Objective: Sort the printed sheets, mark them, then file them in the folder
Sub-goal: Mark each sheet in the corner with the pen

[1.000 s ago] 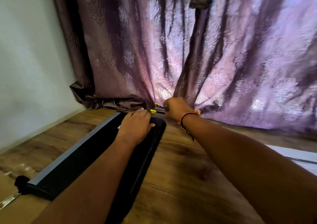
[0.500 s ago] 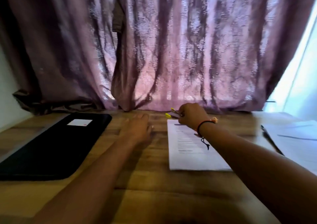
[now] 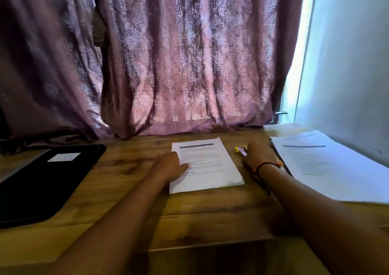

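A stack of printed sheets (image 3: 208, 165) lies in the middle of the wooden table (image 3: 210, 215). My left hand (image 3: 170, 165) rests flat on the stack's left edge, thumb on the paper. Just right of the stack, my right hand (image 3: 257, 155) holds yellow-tipped markers (image 3: 240, 150) that poke out to its left, low over the table. A second, larger pile of printed sheets (image 3: 328, 165) lies at the right. The black folder (image 3: 42, 180) lies shut at the left, with a white label (image 3: 64, 157) on its cover.
A purple patterned curtain (image 3: 185, 64) hangs along the back of the table and bunches on it at the left. A pale wall (image 3: 347, 64) borders the right side. The table's front edge runs below my forearms.
The view has swung right, from the folder to the sheets. My left hand left the folder and came to rest on the middle stack. My right hand carried the markers to the stack's right side.
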